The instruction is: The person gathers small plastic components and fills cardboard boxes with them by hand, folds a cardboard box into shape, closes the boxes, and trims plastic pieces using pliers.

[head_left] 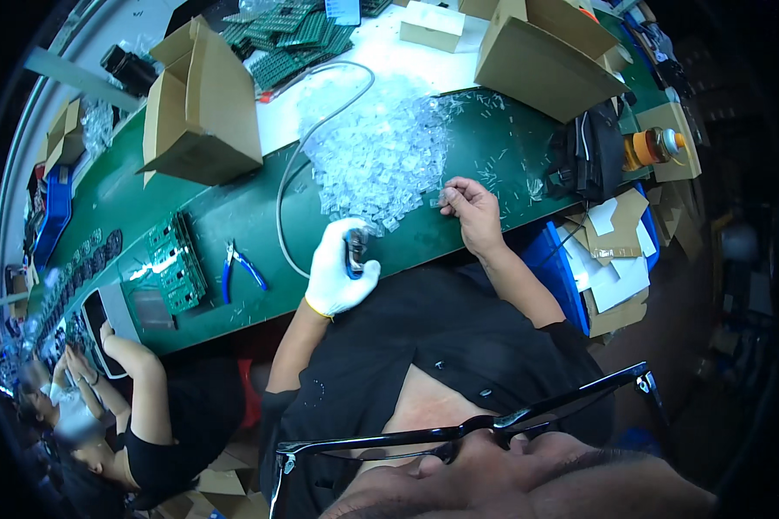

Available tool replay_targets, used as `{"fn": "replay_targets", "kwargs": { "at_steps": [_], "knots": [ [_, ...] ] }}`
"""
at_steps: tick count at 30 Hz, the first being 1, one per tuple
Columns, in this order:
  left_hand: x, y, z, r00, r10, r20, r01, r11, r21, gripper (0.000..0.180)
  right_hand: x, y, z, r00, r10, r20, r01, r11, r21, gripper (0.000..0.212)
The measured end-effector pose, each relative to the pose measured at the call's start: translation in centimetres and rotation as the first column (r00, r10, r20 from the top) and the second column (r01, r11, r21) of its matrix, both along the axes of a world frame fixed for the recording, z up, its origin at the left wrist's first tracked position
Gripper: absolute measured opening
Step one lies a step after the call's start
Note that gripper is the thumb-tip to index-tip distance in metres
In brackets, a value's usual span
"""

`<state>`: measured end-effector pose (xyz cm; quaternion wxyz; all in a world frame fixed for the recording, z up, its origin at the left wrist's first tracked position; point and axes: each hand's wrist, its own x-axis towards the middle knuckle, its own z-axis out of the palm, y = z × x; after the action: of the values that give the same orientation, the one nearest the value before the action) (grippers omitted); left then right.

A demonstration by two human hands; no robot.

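My left hand point(342, 272), in a white knit glove, is closed around a small dark metal hand tool point(355, 253) with a shiny edge. Its exact kind does not show. Across from it, my bare right hand point(472, 212) pinches a small clear plastic piece point(436, 201) between thumb and fingertips. Both hands are at the near side of a large heap of clear plastic pieces point(381, 164) on the green work mat point(424, 238). The two hands are apart, and the tool does not touch the piece in my right hand.
A grey cable point(282, 208) loops beside the heap. Cardboard boxes point(203, 121) flank it. Blue-handled pliers point(241, 266) and green circuit boards point(177, 264) lie left. A black bag point(590, 154), an orange-capped bottle point(653, 147) and a blue bin point(563, 268) are right. Co-workers sit left.
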<state>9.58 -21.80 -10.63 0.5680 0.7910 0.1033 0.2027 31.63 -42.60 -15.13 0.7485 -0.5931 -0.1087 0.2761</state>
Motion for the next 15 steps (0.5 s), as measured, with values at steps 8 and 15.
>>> {"fn": "replay_targets", "kwargs": {
  "at_steps": [8, 15],
  "knots": [
    [2.3, -1.3, -0.5, 0.998, 0.008, 0.054, -0.028, 0.929, 0.37, 0.075, -0.5, 1.5, 3.2, 0.919, 0.186, -0.348, -0.125, 0.974, 0.189, 0.023],
    [2.3, -1.1, -0.7, 0.985, 0.104, 0.139, -0.149, 0.918, 0.368, 0.081, 0.0, 2.5, 2.7, 0.861, 0.294, -0.415, -0.171, 0.936, 0.308, 0.022]
  ]
}}
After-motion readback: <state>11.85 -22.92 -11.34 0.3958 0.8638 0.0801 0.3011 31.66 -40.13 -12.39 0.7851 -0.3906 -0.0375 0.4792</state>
